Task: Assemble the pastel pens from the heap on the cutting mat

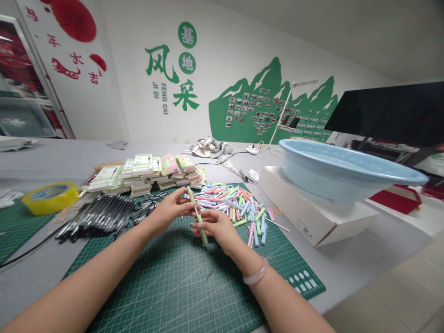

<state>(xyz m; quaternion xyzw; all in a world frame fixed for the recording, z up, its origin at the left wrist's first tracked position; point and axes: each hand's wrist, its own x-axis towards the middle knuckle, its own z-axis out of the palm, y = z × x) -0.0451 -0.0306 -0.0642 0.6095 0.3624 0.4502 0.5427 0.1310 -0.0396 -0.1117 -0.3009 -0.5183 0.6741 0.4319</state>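
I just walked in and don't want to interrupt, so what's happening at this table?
Someone's left hand and right hand are holding a light green pen between them, above a green cutting mat. Pastel pen parts lie in a loose heap just beyond, black pens are bunched at the left, and small boxes are stacked behind.

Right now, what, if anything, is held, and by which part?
A light-green pen: the left hand pinches near its upper end, the right hand its lower part.
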